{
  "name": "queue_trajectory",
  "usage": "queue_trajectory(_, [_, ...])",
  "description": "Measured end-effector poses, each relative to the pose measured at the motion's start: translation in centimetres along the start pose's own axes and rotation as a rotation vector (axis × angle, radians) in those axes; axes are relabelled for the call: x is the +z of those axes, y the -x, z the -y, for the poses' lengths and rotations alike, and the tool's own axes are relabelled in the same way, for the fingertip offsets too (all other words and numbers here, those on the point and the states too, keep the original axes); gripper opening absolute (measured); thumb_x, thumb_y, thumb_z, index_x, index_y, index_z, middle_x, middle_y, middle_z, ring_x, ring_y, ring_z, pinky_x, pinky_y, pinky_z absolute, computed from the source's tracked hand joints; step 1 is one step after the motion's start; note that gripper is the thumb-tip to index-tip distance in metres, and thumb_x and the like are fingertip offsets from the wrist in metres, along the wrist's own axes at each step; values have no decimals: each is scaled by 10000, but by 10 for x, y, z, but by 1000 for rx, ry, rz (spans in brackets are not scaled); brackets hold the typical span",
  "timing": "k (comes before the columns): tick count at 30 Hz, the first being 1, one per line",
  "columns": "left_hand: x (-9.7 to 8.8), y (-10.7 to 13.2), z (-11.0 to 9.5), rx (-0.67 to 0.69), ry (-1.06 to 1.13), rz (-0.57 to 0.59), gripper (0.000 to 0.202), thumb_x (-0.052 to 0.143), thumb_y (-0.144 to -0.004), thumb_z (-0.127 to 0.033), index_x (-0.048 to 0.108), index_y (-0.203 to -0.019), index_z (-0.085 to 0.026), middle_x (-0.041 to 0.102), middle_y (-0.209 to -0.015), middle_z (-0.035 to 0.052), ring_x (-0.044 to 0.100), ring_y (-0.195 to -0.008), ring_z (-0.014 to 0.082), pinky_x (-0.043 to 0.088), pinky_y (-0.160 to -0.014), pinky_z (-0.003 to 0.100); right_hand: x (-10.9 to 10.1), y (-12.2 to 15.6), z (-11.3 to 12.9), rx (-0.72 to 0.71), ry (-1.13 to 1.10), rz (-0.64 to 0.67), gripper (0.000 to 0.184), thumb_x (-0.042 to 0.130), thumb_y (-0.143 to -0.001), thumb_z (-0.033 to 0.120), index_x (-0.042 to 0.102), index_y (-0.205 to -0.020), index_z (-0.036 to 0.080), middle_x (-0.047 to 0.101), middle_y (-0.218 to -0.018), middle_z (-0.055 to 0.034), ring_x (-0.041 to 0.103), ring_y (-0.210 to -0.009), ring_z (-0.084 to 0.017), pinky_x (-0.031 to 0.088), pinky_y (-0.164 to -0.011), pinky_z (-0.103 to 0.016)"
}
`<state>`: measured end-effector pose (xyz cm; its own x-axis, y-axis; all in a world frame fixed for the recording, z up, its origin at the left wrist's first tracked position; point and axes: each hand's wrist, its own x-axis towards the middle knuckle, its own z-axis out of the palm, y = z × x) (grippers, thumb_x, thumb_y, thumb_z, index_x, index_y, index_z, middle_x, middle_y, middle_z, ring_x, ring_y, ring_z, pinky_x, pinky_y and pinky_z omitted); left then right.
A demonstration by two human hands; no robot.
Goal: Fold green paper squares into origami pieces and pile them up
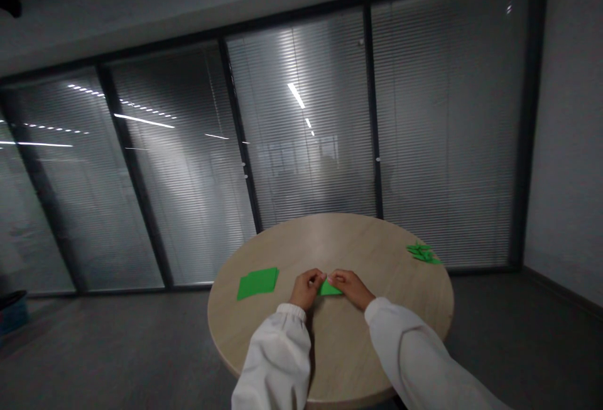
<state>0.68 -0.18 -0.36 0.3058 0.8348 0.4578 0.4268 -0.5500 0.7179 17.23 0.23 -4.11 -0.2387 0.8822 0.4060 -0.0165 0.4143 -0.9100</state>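
Two hands, left hand (306,287) and right hand (348,285), pinch the folded green paper (328,289) flat on the bench (339,347) between them; keeping its edges matched while pressing the crease looks wisest.

I am in an office, in what looks like a small meeting room. A wall of glass panels (188,178) in dark metal frames (372,115) runs across in front of me, each panel covered by closed slatted blinds (447,134). Long ceiling strip lights (296,95) reflect in the glass. A round, pale wood table (377,240) stands on a plain grey floor (117,347), and a bare white wall (572,146) closes the right side.
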Motion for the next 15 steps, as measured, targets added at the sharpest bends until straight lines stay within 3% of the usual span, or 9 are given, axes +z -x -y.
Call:
queue_trajectory(9, [3,4,-5,5,-75,15,373,446,-817,-474,562,-647,-163,445,-564,-33,418,-578,126,300,-559,235,2,1,1,54,4,-35,356,641,-702,517,575,-670,169,623,-606,-9,574,-563,-142,431,-552,-255])
queue_trajectory(15, [2,2,-7,-47,37,-34,402,498,-768,-527,559,-619,-159,435,-548,-40,407,-559,119,307,-542,231,2,3,4,68,69,-85,341,609,-733,504,548,-642,182,529,-467,50,470,-428,-98,349,-451,-209])
